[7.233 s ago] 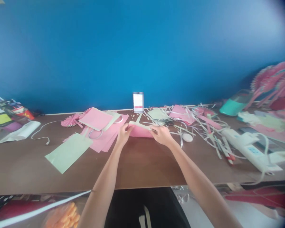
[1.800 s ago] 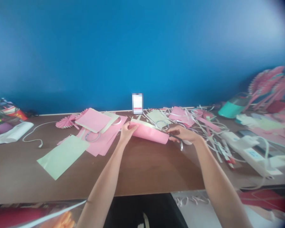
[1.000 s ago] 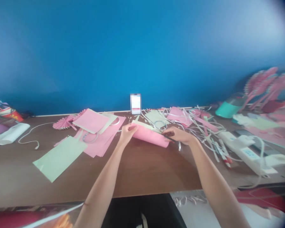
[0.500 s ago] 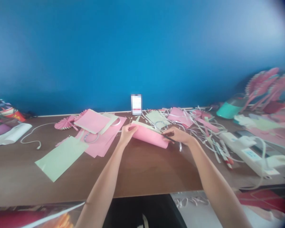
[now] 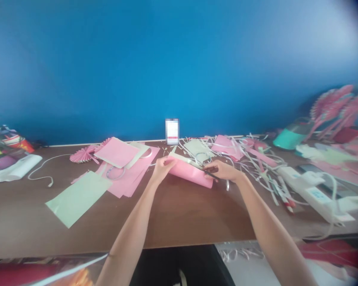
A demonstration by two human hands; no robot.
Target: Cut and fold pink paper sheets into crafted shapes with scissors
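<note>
A curved sheet of pink paper (image 5: 191,174), with a pale strip along its far edge, is held just above the middle of the desk. The fingers of my left hand (image 5: 161,170) pinch its left end. At the right end, my right hand (image 5: 223,171) is closed around a slim black tool (image 5: 211,174), which lies against the paper; its exact kind is too small to make out. Some of the right fingers are partly hidden by the paper and the tool.
Pink sheets (image 5: 128,182), a pale green sheet (image 5: 79,198) and a pleated pink rosette (image 5: 82,154) lie to the left. Tangled paper strips (image 5: 258,169) and a white power strip (image 5: 318,194) occupy the right. A phone (image 5: 172,131) stands against the blue wall.
The view has shifted slightly. Both hands keep their hold, and the pink paper and black tool stay almost where they were.
</note>
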